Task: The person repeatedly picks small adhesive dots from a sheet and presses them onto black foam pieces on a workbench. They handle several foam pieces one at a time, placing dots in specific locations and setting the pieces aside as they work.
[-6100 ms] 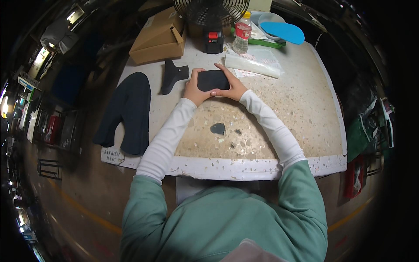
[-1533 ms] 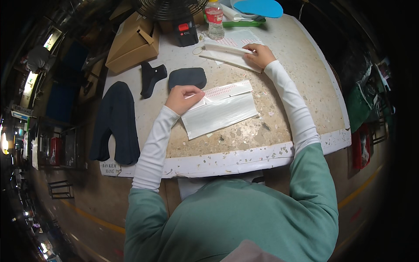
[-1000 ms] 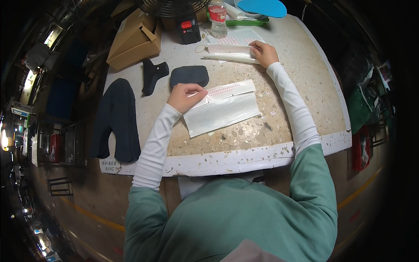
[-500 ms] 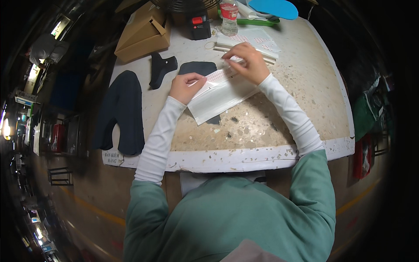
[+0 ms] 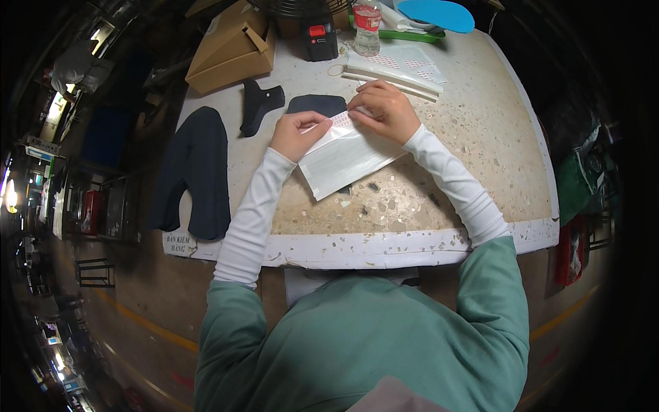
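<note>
A flat whitish plastic bag (image 5: 350, 161) slants over the middle of the table, with red print on a strip along its far edge. My left hand (image 5: 298, 134) pinches the left end of that edge between thumb and fingers. A little to the right, my right hand (image 5: 388, 112) is closed on the same edge, its fingertips near the printed strip. Partly covered by the bag, a dark navy fabric piece (image 5: 316, 104) lies beneath and behind it. What is inside the bag, if anything, I cannot make out.
Navy trouser-shaped fabric (image 5: 206, 158) and a small dark branched piece (image 5: 261, 106) lie to the left. Farther back are a cardboard box (image 5: 230, 58), a black fan base (image 5: 319, 41), a water bottle (image 5: 367, 31), printed sheets (image 5: 415, 62) and a white bar-shaped stack (image 5: 391, 77).
My right hand has come down and left onto the bag's far edge, closer to my left hand. The left hand keeps its pinch. The whole view has shifted slightly.
</note>
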A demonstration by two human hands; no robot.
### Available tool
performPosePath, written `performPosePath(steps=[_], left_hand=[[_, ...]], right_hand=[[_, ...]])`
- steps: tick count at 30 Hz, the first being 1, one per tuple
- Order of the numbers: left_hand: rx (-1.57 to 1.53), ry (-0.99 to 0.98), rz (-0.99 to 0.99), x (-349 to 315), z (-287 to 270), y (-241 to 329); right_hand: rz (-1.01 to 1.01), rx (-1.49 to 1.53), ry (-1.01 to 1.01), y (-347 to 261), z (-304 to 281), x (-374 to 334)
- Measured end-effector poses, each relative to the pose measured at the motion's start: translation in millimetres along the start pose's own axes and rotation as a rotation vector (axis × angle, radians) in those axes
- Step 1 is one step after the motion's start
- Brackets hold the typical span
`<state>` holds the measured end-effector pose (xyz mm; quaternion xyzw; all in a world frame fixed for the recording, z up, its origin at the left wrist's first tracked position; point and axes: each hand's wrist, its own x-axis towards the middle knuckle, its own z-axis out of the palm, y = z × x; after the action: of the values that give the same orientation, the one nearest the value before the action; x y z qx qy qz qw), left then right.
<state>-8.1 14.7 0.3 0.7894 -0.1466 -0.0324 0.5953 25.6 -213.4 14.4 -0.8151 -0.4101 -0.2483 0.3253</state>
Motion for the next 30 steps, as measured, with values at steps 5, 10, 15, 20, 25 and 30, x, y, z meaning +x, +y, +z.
performPosePath(steps=[5, 10, 15, 20, 25, 30], left_hand=[[0.025, -0.001, -0.007, 0, 1, 2], [0.035, -0.017, 0.005, 0, 0, 0], [0.020, -0.035, 0.025, 1, 0, -3], [0.028, -0.036, 0.028, 0, 1, -2], [0.009, -0.040, 0.023, -1, 2, 2], [0.024, -0.044, 0.038, -2, 2, 2]], right_hand=[[0.073, 0.103, -0.004, 0, 1, -2], [0.440, 0.463, -0.002, -3, 3, -4], [0.074, 0.198, 0.032, -7, 4, -1], [0.009, 0.081, 0.004, -14, 3, -2], [0.307, 0.450, -0.042, -22, 1, -3], [0.353, 0.455, -0.063, -23, 1, -2]])
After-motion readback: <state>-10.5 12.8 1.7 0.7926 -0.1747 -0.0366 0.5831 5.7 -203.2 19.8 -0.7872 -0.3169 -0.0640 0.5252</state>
